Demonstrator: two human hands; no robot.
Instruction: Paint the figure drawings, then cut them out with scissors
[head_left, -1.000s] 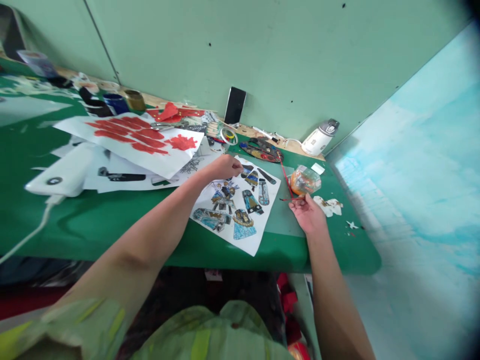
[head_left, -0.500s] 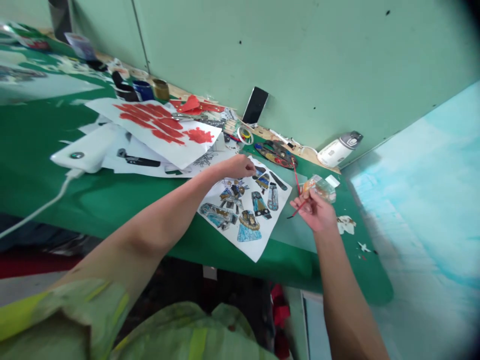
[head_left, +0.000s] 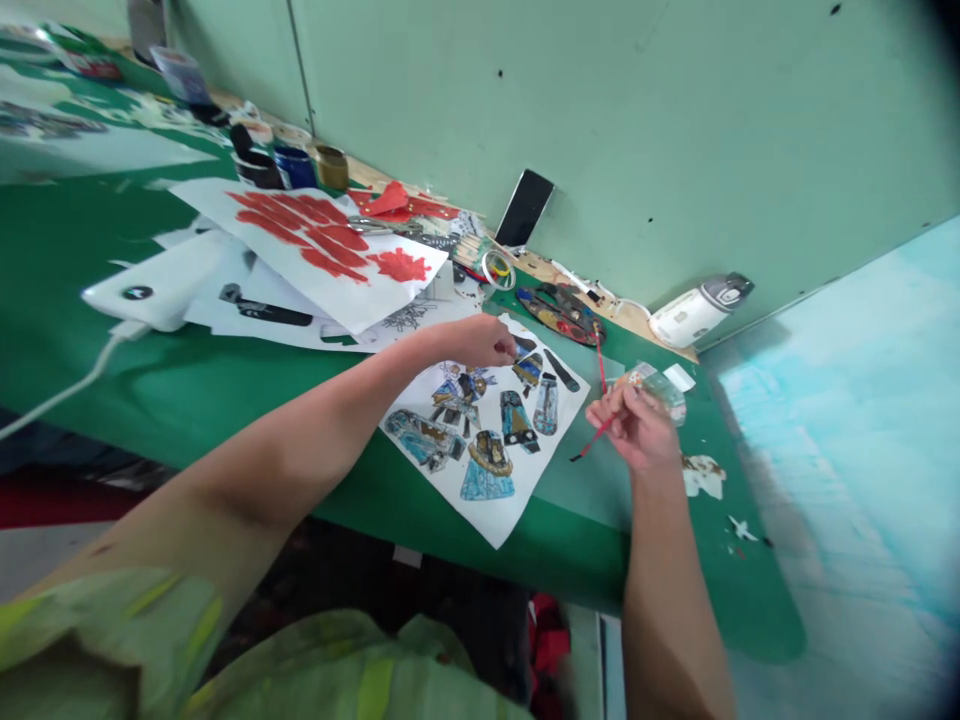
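A white sheet of paper (head_left: 491, 525) with several painted blue, black and gold pieces lies on the green table. My left hand (head_left: 487, 342) rests over its upper left edge, fingers curled in; whatever is in them is hidden. To the right of the sheet, my right hand (head_left: 637, 425) is closed on a thin red paintbrush (head_left: 596, 437), its dark tip angled down and left. A second red-handled brush (head_left: 601, 362) slants between the paint palette (head_left: 559, 315) and this hand; I cannot tell whether the fingers hold it too.
A clear plastic container (head_left: 667, 392) stands just behind my right hand. By the wall are a phone (head_left: 526, 207), a white heat-tool-like device (head_left: 701, 308), a tape roll (head_left: 498, 268) and paint jars (head_left: 295, 167). On the left, a glue gun (head_left: 161, 282) lies beside red-painted paper (head_left: 367, 305).
The camera view has shifted slightly. Both hands keep nearly the same places and grips, and the brush in my right hand is tilted much as before.
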